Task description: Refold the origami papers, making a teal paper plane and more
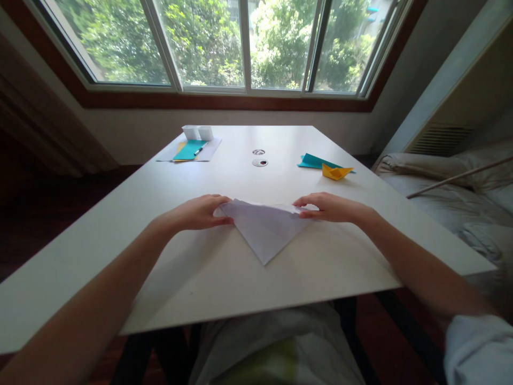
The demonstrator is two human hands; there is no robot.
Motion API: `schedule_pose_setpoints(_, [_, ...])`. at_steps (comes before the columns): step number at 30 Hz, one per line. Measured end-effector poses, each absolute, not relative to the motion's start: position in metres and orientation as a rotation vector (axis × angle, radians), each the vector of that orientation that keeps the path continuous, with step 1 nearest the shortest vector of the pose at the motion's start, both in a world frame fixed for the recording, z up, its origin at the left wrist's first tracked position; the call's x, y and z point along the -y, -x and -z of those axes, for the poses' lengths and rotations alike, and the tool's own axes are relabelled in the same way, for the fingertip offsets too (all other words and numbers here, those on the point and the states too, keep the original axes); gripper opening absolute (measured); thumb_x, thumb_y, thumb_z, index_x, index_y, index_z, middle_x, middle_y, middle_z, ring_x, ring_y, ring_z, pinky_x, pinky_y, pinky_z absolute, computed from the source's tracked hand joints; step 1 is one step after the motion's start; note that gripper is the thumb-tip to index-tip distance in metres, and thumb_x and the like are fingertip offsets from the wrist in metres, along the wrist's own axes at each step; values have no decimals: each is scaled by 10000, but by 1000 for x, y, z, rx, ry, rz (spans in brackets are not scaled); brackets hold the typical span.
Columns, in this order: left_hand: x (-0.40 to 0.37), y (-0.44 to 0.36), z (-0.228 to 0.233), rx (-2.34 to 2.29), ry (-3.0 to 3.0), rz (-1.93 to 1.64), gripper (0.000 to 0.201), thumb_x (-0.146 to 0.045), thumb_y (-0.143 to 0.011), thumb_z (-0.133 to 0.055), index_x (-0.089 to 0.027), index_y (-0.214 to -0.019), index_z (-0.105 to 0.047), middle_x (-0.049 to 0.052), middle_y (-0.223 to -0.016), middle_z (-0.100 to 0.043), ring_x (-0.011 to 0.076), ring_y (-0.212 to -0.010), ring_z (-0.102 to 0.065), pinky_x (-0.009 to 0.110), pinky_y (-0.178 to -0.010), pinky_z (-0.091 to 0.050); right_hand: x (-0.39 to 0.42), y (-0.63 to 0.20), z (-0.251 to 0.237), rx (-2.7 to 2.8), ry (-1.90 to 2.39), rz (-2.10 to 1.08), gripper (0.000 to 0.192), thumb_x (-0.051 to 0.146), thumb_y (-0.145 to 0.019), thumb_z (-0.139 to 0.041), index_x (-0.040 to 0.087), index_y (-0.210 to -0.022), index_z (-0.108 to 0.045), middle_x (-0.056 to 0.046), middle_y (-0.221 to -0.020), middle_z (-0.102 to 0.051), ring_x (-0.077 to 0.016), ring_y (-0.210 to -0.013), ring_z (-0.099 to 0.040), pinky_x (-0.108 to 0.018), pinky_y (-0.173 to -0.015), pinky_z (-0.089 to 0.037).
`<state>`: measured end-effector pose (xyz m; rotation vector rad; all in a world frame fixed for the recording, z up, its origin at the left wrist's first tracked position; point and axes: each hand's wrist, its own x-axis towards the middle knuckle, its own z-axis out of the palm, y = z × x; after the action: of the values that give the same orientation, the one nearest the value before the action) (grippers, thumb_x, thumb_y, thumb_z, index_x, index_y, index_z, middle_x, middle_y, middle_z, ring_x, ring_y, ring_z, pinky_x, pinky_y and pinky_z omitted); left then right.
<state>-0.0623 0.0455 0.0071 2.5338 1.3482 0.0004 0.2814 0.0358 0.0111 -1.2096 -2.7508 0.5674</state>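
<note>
White folded paper (266, 232) is at the near middle of the desk (192, 294), its tip pointing toward the person. The left hand (208, 212) and right hand (326, 207) each pinch one upper corner. Uneven pulling could skew the layers or tear a crease; a loosened pinch might let folds spring open.

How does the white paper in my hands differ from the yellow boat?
The white paper is held by the left hand and right hand; the yellow boat sits untouched, farther off.
The white paper is a broad triangle pointing towards the person; the yellow boat looks smaller, with pointed ends.
Both are folded paper.
</note>
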Motion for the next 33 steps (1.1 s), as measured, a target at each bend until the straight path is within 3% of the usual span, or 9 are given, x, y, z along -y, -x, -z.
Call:
schedule_pose_setpoints(5, [-50,65,-3,-1393,-2446,-51,576,-582,-737,-472,-218,-1180,-517,72,-1120,-600,251,-985,-557,319,-838,-414,-38,-284,-9,2628,1252,-579,425,489,-889,-316,245,-1149,-548,-52,-983,-663,-199,-803,-606,-306,-702,-442])
schedule_pose_setpoints(9, [-53,67,4,-1436,-2469,-145,720,-563,-757,-457,-180,-1350,-314,114,-1288,-484,248,-1026,-551,331,-873,-415,-44,-284,-4,2459,1221,-508,395,426,-904,-302,236,-1161,-533,-49,-1044,-643,-206,-888,-593,-312,-763,-444])
schedule_pose_setpoints(15, [-51,65,9,-1508,-2545,-205,807,-537,-774,-451,-150,-1409,-138,139,-1428,-288,270,-1192,-437,342,-958,-369,-52,-284,8,2325,1365,-545,530,371,-864,-391,205,-1358,-295,-60,-906,-671,-207,-775,-620,-327,-704,-481])
schedule_pose_setpoints(17, [-50,64,7,-1548,-2572,-197,788,-536,-782,-441,-168,-1410,-138,133,-1427,-285,279,-1199,-427,363,-964,-366,-54,-285,12,2325,1377,-457,659,356,-830,-453,205,-1405,-169,-96,-1043,-627,-214,-820,-619,-355,-740,-487])
schedule_pose_setpoints(19, [-49,62,6,-1550,-2622,-224,748,-533,-793,-427,-173,-1400,-179,130,-1408,-312,283,-1199,-421,377,-971,-361,-54,-285,16,2399,1335,-298,734,329,-796,-509,243,-1418,-129,-125,-1263,-489,-246,-1006,-566,-404,-853,-451])
schedule_pose_setpoints(22, [-48,59,5,-1490,-2700,-281,630,-535,-818,-393,-175,-1333,-343,124,-1355,-378,277,-1169,-442,385,-974,-359,-54,-287,21,2600,1236,-103,590,284,-806,-502,305,-1364,-312,-82,-1444,-269,-285,-1257,-344,-462,-1007,-304])
schedule_pose_setpoints(24, [-48,58,4,-1438,-2729,-278,557,-541,-829,-376,-184,-1246,-463,120,-1306,-429,271,-1131,-468,386,-965,-365,-54,-287,22,2704,1217,-67,443,285,-832,-464,292,-1275,-465,-64,-1457,-255,-297,-1284,-296,-472,-1020,-273])
schedule_pose_setpoints(29, [-47,55,3,-1341,-2719,-214,496,-546,-836,-366,-197,-1124,-570,103,-1186,-530,251,-1062,-500,364,-925,-392,-50,-284,16,2788,1254,-104,434,391,-836,-462,196,-1214,-547,-100,-1238,-554,-294,-1183,-434,-436,-957,-351])
schedule_pose_setpoints(33, [-47,55,2,-1357,-2624,-65,522,-576,-811,-377,-217,-1135,-572,94,-1195,-524,247,-1054,-507,347,-922,-392,-45,-278,5,2788,1164,-75,366,461,-802,-513,205,-1005,-678,-96,-970,-675,-263,-979,-562,-410,-888,-378])
